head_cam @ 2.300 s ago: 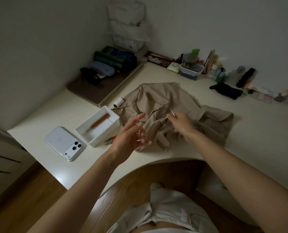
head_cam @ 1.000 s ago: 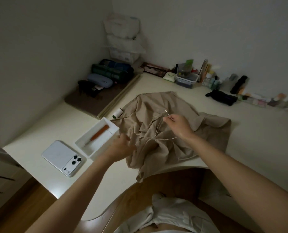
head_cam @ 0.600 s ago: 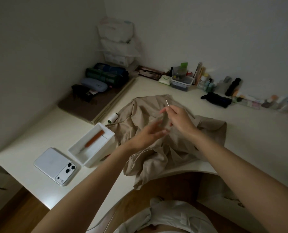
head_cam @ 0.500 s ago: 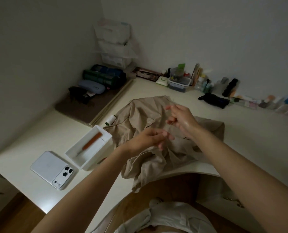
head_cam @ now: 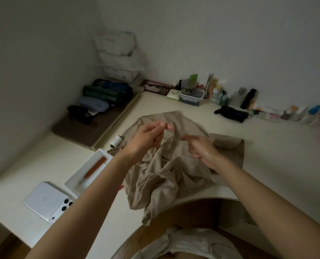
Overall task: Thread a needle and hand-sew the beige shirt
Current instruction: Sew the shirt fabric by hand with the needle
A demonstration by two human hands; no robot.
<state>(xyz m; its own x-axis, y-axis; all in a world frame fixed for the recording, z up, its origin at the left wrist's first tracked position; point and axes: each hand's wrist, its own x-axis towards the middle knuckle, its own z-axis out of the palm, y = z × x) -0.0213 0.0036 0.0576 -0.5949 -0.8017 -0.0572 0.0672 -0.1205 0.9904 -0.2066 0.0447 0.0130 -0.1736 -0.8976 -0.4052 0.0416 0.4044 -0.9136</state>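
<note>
The beige shirt (head_cam: 174, 176) lies crumpled on the white desk (head_cam: 267, 156), one end hanging over the front edge. My left hand (head_cam: 148, 137) is raised above it, thumb and fingertips pinching a thin pale thread (head_cam: 162, 144) that trails down to the cloth. To its right, my right hand (head_cam: 200, 148) has its fingers curled and pinches the needle at its fingertips; the needle is blurred and barely shows. Loose loops of thread (head_cam: 146, 182) lie on the shirt's front folds. The two hands are a short gap apart.
A white thread spool (head_cam: 116, 142) lies left of the shirt. A white tray (head_cam: 75, 181) holds an orange-handled tool (head_cam: 94, 168), with a phone (head_cam: 49, 200) beside it. Bottles and boxes (head_cam: 192, 94) line the back wall; a black pouch (head_cam: 232, 113) lies at the back right.
My left hand let go of the shirt, rose to meet the right hand and now pinches the thread. Both hands have lifted above the cloth and drawn slightly apart.
</note>
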